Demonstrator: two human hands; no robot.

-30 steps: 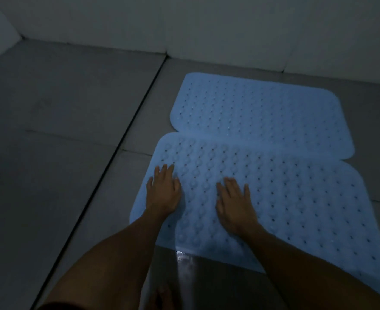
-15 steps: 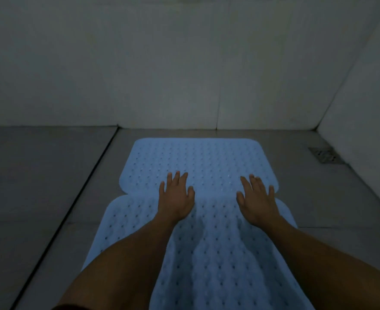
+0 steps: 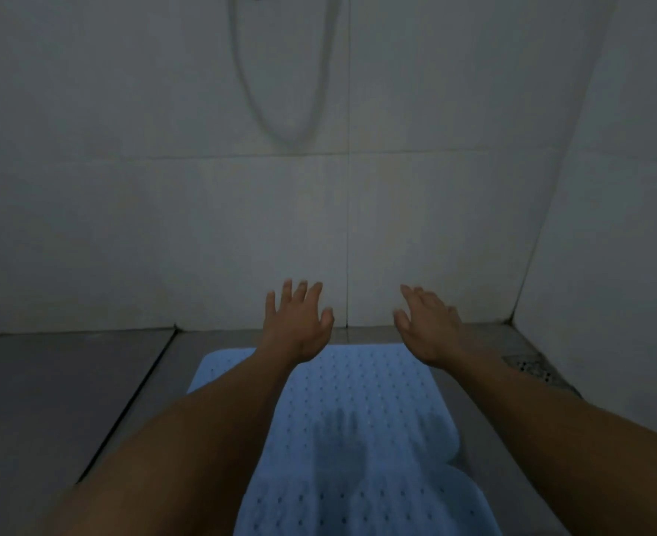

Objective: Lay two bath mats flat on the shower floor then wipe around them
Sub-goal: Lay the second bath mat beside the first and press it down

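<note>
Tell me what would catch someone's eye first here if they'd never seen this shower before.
The two pale blue bath mats stand out most against the dim grey floor: the far mat lies near the back wall, the near mat below it at the bottom edge. Above them the left hand and right hand reach forward with fingers spread, holding nothing. A shower hose loops down the wall, and a floor drain sits at right.

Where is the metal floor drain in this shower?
In the head view, the metal floor drain sits at the right, on the grey floor near the corner of the tiled walls, just beyond the right forearm and right of the pale blue rubber mat.
</note>
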